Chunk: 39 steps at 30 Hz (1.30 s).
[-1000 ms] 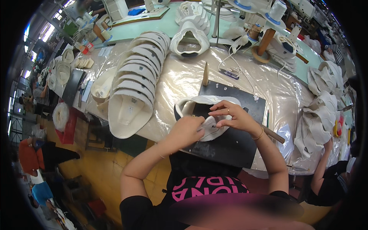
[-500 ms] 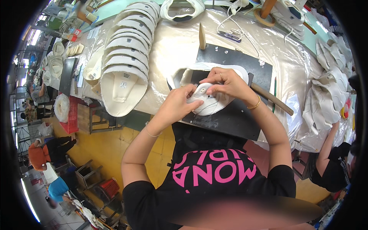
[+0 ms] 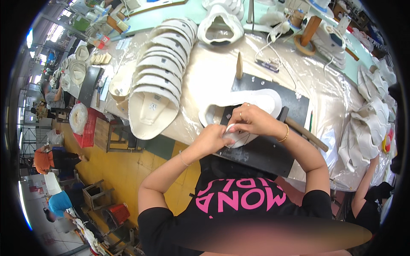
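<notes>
Two bare hands of yours meet at a white shoe upper, which lies on the black board straight in front of you. Your left hand has thumb and forefinger pressed together on a pale flap of it; your right hand bends thumb and fingers in at the same flap, but whether its tips pinch cannot be told. Beside your right wrist a hammer points its wooden handle past the board. To your left, a red crate holds a bulky whitish bundle in clear plastic. A second red basket stands lower down, its contents too dim to tell. Nearer you, a row of cream uppers sits nested one inside another.
</notes>
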{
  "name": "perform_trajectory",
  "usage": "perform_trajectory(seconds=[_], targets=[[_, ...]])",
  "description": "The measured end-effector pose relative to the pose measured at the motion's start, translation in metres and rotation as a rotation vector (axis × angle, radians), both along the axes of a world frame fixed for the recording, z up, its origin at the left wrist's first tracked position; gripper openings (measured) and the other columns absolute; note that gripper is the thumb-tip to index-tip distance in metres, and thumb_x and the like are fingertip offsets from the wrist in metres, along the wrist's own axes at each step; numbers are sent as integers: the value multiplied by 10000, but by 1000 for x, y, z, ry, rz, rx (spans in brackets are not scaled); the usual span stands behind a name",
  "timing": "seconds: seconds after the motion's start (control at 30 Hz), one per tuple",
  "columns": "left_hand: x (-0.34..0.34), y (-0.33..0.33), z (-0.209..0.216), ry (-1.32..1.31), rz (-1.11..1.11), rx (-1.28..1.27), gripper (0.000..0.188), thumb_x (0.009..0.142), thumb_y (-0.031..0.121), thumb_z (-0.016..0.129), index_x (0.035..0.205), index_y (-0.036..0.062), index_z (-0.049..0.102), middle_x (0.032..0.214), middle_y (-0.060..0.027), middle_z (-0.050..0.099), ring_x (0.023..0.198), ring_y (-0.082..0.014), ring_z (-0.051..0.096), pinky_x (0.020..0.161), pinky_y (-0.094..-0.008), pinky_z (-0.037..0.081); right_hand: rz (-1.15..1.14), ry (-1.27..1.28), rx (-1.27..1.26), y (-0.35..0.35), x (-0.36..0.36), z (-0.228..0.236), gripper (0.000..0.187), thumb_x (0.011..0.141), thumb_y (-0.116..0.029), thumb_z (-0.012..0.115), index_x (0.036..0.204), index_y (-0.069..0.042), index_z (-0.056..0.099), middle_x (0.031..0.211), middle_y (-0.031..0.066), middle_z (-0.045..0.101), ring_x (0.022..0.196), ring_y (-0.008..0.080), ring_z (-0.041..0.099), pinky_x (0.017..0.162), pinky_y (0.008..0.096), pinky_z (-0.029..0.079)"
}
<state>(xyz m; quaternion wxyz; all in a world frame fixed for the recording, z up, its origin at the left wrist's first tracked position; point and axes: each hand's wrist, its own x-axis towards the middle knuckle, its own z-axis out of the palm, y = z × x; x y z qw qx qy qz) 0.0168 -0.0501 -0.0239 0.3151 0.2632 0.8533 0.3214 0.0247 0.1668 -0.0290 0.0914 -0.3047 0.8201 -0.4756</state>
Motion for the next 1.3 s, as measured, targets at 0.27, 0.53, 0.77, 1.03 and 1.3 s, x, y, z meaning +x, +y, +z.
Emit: perform_trajectory(seconds=[0.27, 0.53, 0.77, 1.03, 1.3], targets=[[-13, 5, 19, -88, -91, -108, 535, 673, 257, 888, 1060, -25, 649, 892, -168, 704, 799, -289, 690, 742, -380, 535, 100, 402, 157, -12, -20, 50, 159, 845, -253, 720, 904, -106, 715, 784, 13, 607, 814, 205, 599, 891, 380, 389], [-2, 28, 64, -835, 390, 978, 506, 864, 38, 721, 1323, 16, 509, 1186, -89, 641, 1115, -193, 620, 957, -359, 511, -649, 248, -450, 32, 16, 67, 611, 674, -353, 886, 1119, -66, 580, 1066, 54, 591, 967, 197, 578, 887, 329, 449], [19, 61, 54, -924, 437, 1106, 533, 937, 101, 645, 1404, 2, 410, 1275, -113, 586, 1179, -223, 586, 998, -405, 491, -555, -217, -622, 21, 72, 36, 555, 692, -316, 909, 1028, -27, 575, 909, 8, 585, 852, 87, 547, 783, 247, 461], [29, 84, 32, -850, 495, 1098, 469, 957, 175, 635, 1357, -9, 474, 1221, -113, 620, 1113, -217, 617, 959, -376, 504, -777, -31, -421, 25, 86, 33, 291, 812, -204, 801, 862, 31, 638, 680, 5, 488, 665, 60, 426, 576, 242, 369], [-10, 78, 36, -862, 339, 845, 577, 913, 318, 708, 1329, -25, 502, 1207, -141, 632, 1120, -228, 603, 971, -345, 470, -951, -394, -1058, 19, 80, 8, 330, 1035, -312, 535, 1014, -15, 679, 884, 6, 668, 764, 58, 583, 668, 231, 466]])
